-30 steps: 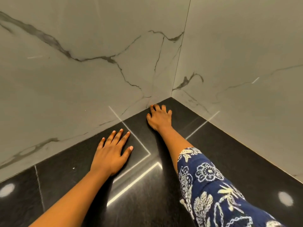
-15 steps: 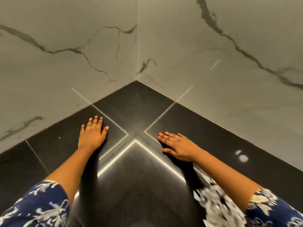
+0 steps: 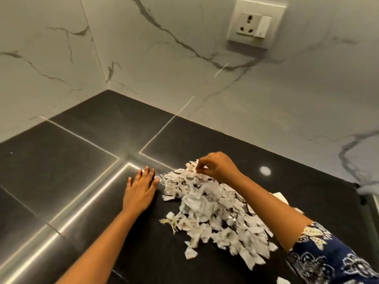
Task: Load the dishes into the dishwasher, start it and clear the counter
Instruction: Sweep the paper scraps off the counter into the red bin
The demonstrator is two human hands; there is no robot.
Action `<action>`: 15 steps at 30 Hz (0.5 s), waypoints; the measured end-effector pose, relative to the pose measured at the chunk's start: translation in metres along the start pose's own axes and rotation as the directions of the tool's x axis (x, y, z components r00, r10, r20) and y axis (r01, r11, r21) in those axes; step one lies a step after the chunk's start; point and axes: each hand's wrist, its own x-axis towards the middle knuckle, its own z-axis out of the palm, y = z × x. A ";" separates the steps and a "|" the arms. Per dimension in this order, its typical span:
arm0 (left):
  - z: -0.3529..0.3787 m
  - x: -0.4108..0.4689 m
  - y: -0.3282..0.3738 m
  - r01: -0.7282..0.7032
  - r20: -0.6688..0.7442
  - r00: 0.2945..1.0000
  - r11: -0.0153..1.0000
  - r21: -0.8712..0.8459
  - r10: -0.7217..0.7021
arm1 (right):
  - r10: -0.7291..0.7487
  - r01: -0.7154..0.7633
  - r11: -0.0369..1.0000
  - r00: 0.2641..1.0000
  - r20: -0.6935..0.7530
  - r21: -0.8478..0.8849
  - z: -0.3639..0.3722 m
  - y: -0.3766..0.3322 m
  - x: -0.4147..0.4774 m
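Note:
A heap of torn white paper scraps (image 3: 207, 210) lies on the black stone counter (image 3: 82, 160), right of centre. My left hand (image 3: 140, 191) lies flat on the counter with straight fingers, its fingertips just left of the heap's far end. My right hand (image 3: 215, 167) is at the far edge of the heap, fingers curled down and pinching scraps there. My right forearm crosses over the heap's right side and hides part of it. No dishes or dishwasher are in view.
Marble walls meet in a corner (image 3: 107, 87) behind the counter. A white wall socket (image 3: 256, 23) sits high on the right wall. A flat white piece (image 3: 280, 195) shows beyond my right forearm, and a pale object (image 3: 367, 190) is at the right edge.
The view has swung right, bringing the paper heap and socket into sight. My right hand went from flat on the counter to curled on the scraps. My left hand stays flat.

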 end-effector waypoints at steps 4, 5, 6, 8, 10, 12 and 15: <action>0.031 -0.023 0.050 -0.133 0.081 0.987 0.990 -0.053 0.137 | 0.197 -0.177 0.971 0.972 -0.126 0.159 -0.010 0.007 -0.059; 0.037 -0.030 0.056 -0.164 0.090 0.981 0.981 -0.102 0.174 | 0.259 -0.227 0.948 0.957 -0.128 0.224 -0.011 0.013 -0.082; 0.039 -0.037 0.060 -0.168 0.081 0.979 0.967 -0.191 0.186 | 0.321 -0.274 0.918 0.938 -0.131 0.288 -0.011 0.020 -0.106; 0.040 -0.052 0.064 -0.091 0.018 0.994 0.905 -0.416 0.108 | 0.455 -0.374 0.862 0.869 -0.196 0.342 -0.006 0.042 -0.164; 0.041 -0.069 0.063 -0.015 -0.084 0.996 0.893 -0.449 -0.026 | 0.621 -0.553 0.782 0.728 -0.291 0.288 0.002 0.068 -0.217; 0.045 -0.083 0.067 0.070 -0.147 0.982 0.954 -0.293 -0.118 | 0.774 -0.732 0.631 0.576 -0.261 0.256 0.013 0.088 -0.245; 0.054 -0.087 0.088 0.090 -0.140 0.984 0.982 -0.168 -0.114 | 0.863 -0.829 0.506 0.489 -0.129 0.237 0.028 0.094 -0.244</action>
